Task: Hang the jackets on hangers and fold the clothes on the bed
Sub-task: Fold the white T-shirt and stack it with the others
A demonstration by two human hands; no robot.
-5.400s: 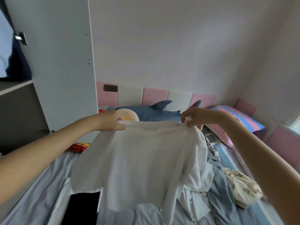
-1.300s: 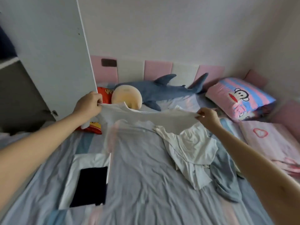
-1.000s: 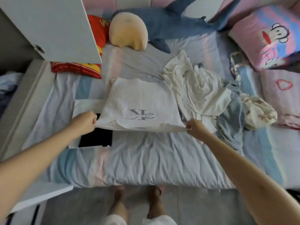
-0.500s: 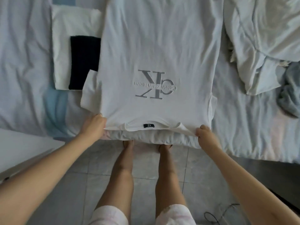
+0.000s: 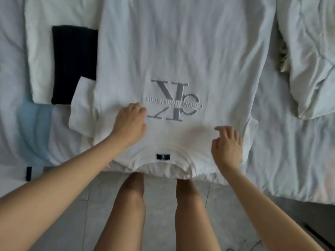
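– 2 hands, 1 garment. Where does the white T-shirt (image 5: pixel 181 51) lie?

– Spread flat on the bed (image 5: pixel 290 151), front up. Its collar sits at the near edge, just above the person's legs (image 5: pixel 130 205). The grey logo (image 5: pixel 175 102) reads upside down from the head camera. A small black neck label (image 5: pixel 163 156) shows inside the collar.

– What else does the bed carry?

– On the left is a folded white garment (image 5: pixel 38 60) with a folded black garment (image 5: pixel 72 60) on top of it. The T-shirt's sleeve (image 5: pixel 81 109) on that side overlaps the black one's near corner. On the right, well apart from the hands, lies a crumpled heap of white clothes (image 5: pixel 311 60). A bit of beige patterned cloth (image 5: pixel 282 58) shows at its edge.

– What covers the T-shirt?

– Both forearms cross its near part, and the left one hides some of the shoulder seam.

– How is the left hand (image 5: pixel 131 122) set?

– Palm down on the chest, just left of the logo. Its fingers are fairly straight and close together, pressing on the cloth and gripping nothing.

– And the right hand (image 5: pixel 227 145)?

– Over the other shoulder area, near the collar. Its fingers are apart and loosely bent, holding nothing. I cannot tell whether the tips touch the cloth.

– Below the bed?

– Grey floor tiles (image 5: pixel 159 214), and a thin cable (image 5: pixel 253 245) at the bottom right.
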